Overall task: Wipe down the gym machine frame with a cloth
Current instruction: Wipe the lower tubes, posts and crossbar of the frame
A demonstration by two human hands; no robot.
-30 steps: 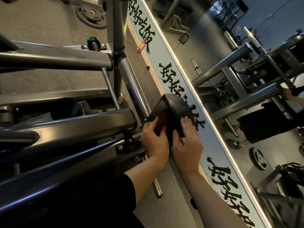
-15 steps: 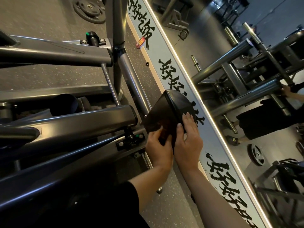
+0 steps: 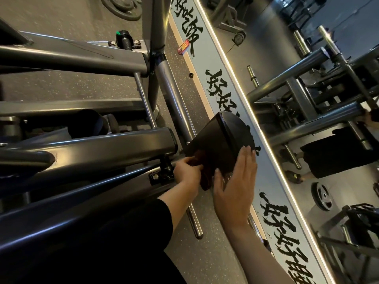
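— Where's the cloth (image 3: pixel 202 171) right now?

— Bunched in the left hand (image 3: pixel 187 173). It's a dark, reddish-brown rag, pressed against the lower side of that black pad (image 3: pixel 217 144) on the gym machine frame (image 3: pixel 98 148). The fingers are curled round it, so that grip is tight on the cloth.

— And the other hand?

— The right hand (image 3: pixel 235 185) lies flat against the pad's near edge, fingers straight and together, thumb out towards the rag. That grip holds nothing; it just rests on the pad.

— So the pad's between them?

— Near enough. Left hand at its lower left, right hand at its lower right, the rag hanging down in the gap between the two.

— What else is round there?

— Grey steel tubes of the frame run off to the left, with a bolted bracket (image 3: pixel 159 176) just beside the left hand. A chrome rod (image 3: pixel 193 222) passes beneath the forearms over the speckled floor (image 3: pixel 67 87). A weight plate (image 3: pixel 123 7) lies on the floor at the top. To the right there's a pale banner (image 3: pixel 225 68) with black brush lettering along the foot of a mirror (image 3: pixel 307 140), which shows more machines and another weight plate.

— Sleeve?

— Black, on the left arm (image 3: pixel 143 220).
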